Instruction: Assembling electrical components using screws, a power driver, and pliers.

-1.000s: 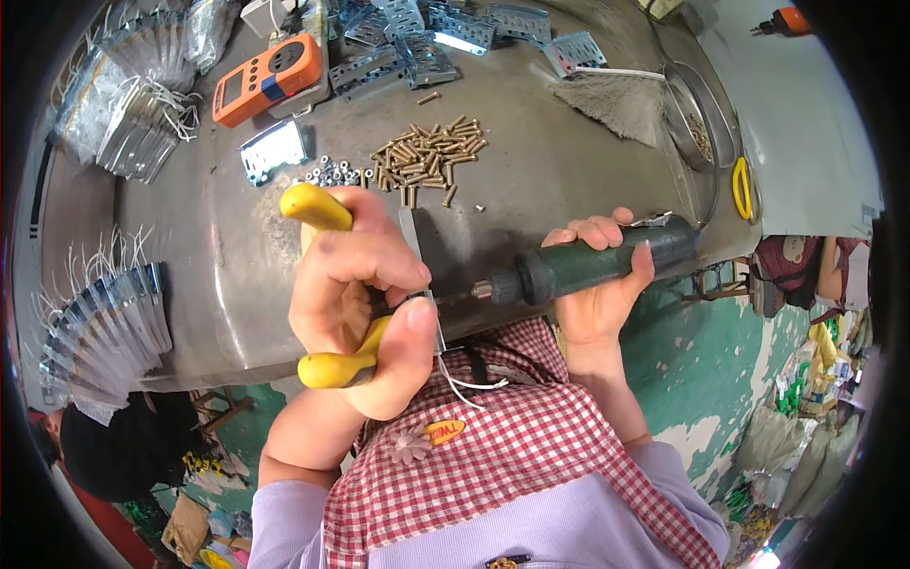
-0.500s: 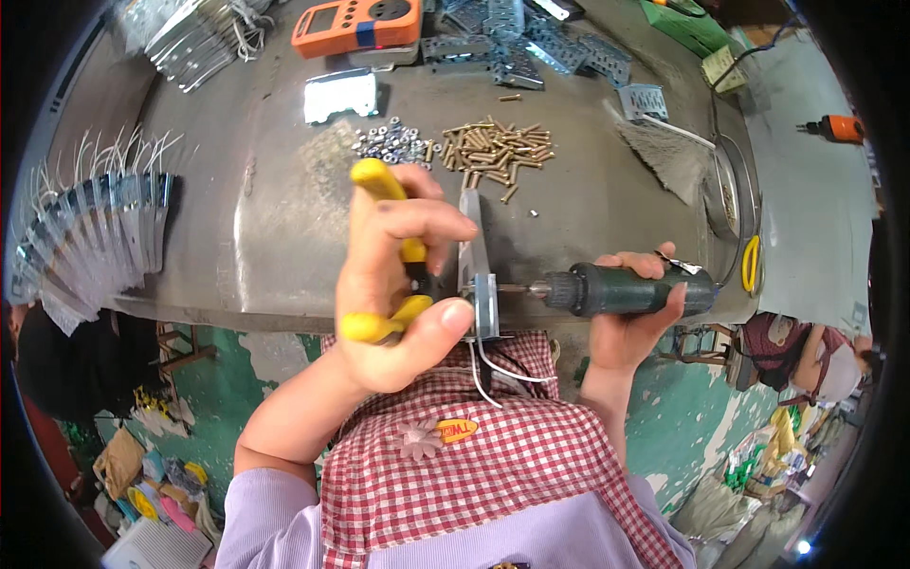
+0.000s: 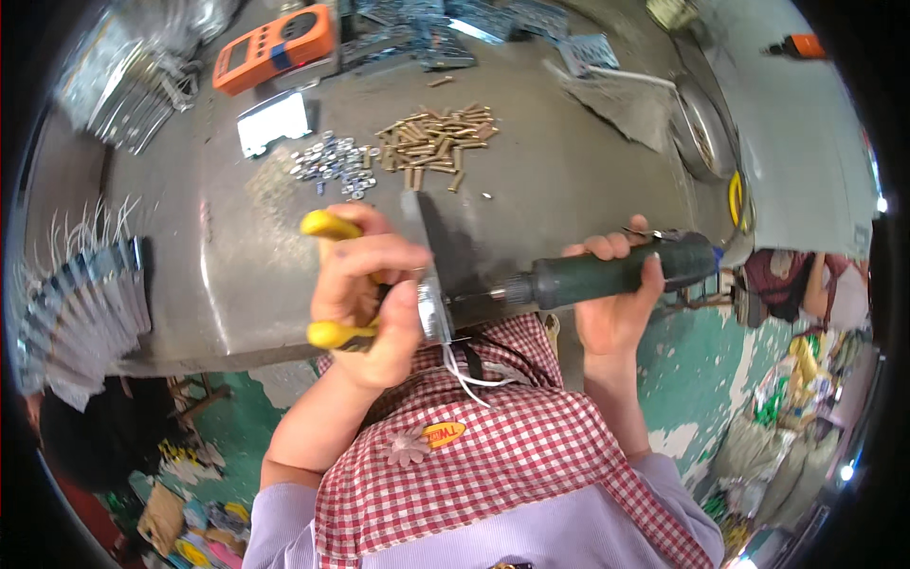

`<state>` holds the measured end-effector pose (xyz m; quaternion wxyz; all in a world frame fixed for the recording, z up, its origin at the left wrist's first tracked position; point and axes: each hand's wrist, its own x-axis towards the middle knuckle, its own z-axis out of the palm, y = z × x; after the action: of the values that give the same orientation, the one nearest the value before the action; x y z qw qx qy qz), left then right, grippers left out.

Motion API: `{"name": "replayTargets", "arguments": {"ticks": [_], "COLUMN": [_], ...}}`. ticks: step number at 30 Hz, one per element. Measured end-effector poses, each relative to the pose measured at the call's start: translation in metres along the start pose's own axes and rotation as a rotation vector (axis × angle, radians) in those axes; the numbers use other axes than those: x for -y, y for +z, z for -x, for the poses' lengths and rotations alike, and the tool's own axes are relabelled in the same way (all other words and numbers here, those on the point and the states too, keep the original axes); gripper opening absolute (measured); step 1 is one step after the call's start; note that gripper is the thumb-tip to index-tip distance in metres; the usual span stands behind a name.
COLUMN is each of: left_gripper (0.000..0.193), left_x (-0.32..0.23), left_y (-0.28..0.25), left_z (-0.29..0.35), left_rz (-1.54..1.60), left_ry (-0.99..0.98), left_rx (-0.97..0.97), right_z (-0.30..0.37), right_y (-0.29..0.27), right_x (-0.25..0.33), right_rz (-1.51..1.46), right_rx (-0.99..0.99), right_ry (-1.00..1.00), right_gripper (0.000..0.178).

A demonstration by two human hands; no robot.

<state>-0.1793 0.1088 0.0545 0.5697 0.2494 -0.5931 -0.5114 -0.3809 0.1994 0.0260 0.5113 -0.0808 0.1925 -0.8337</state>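
Note:
My left hand [image 3: 370, 294] is closed around yellow-handled pliers [image 3: 330, 226], and its thumb and fingers also grip a flat metal piece [image 3: 432, 302] held upright. Two white wires [image 3: 457, 372] hang from the lower end of that piece towards my apron. In my right hand [image 3: 611, 318] lies a dark green electric screwdriver [image 3: 588, 277], level and pointing left. Its bit reaches towards the metal piece; blur hides whether the tip touches. Just beyond my hands, brass-coloured screws [image 3: 431, 144] lie in a pile beside small silver nuts [image 3: 332, 163].
An orange meter [image 3: 275, 49] and blue-grey metal plates [image 3: 441, 47] occupy the back. Wired strips [image 3: 90, 299] are fanned at the left edge. On the right are a grey piece of cloth [image 3: 621, 109], a metal bowl [image 3: 697, 133] and yellow handles [image 3: 736, 199].
My view has turned, so the bench contents appear shifted left. The pliers, metal piece and screwdriver stay in my hands. The metal piece now leans more, its top tilting left.

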Motion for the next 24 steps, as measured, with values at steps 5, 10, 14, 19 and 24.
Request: {"name": "replayTargets", "arguments": {"ticks": [5, 10, 14, 19, 24], "left_gripper": [0.021, 0.020, 0.019, 0.020, 0.020], "left_x": [-0.001, 0.001, 0.001, 0.002, 0.004], "left_y": [0.007, 0.007, 0.009, 0.007, 0.006], "left_z": [-0.003, -0.006, -0.006, -0.008, -0.009], "left_rz": [0.049, 0.057, 0.106, 0.229, 0.300], "left_ry": [-0.032, -0.049, -0.050, -0.102, -0.126], "left_rx": [0.026, 0.023, -0.032, -0.126, -0.158], "right_z": [0.002, -0.005, -0.003, -0.003, -0.009], "right_y": [0.003, 0.008, 0.006, 0.005, 0.002], "right_x": [-0.005, -0.004, -0.009, -0.017, -0.019], "right_rz": [0.058, 0.072, 0.058, -0.003, -0.007], "right_rx": [-0.002, -0.025, -0.049, -0.068, -0.021], "right_ry": [-0.001, -0.007, 0.011, -0.009, -0.005], "right_gripper": [0.041, 0.043, 0.039, 0.035, 0.035]}}
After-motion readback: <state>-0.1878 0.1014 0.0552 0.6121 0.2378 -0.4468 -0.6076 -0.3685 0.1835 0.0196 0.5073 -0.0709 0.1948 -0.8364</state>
